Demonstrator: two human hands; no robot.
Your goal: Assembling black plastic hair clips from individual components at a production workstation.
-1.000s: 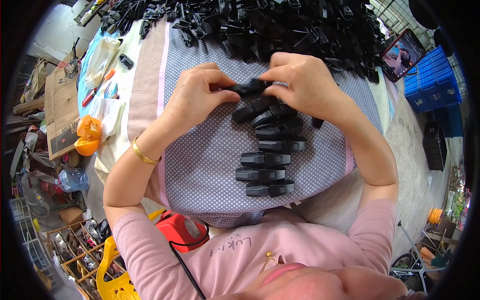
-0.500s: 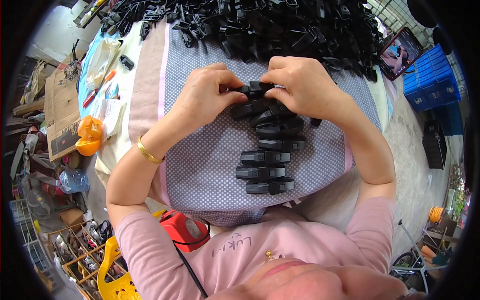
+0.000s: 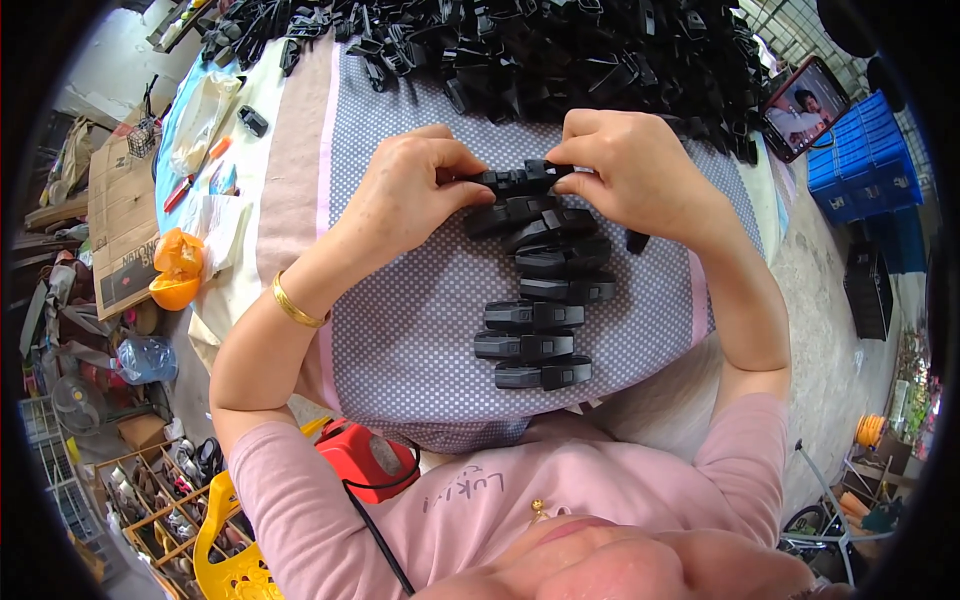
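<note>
Left hand (image 3: 412, 188) and right hand (image 3: 632, 172) pinch a black buckle (image 3: 512, 181); seemingly finished row (image 3: 532, 316) below them, untouched heap (image 3: 560, 62) beyond.

The left hand (image 3: 415, 185) and right hand (image 3: 640, 175) cover the ends of the black plastic buckle (image 3: 524, 177), its finer details too small to tell. The right wrist partly hides a small black part (image 3: 637, 242). The top edge crops the buckle heap (image 3: 560, 65); the bottom, the yellow plastic chair (image 3: 238, 576).

Black plastic parts (image 3: 533, 316) on patterned cloth (image 3: 410, 350)
</note>
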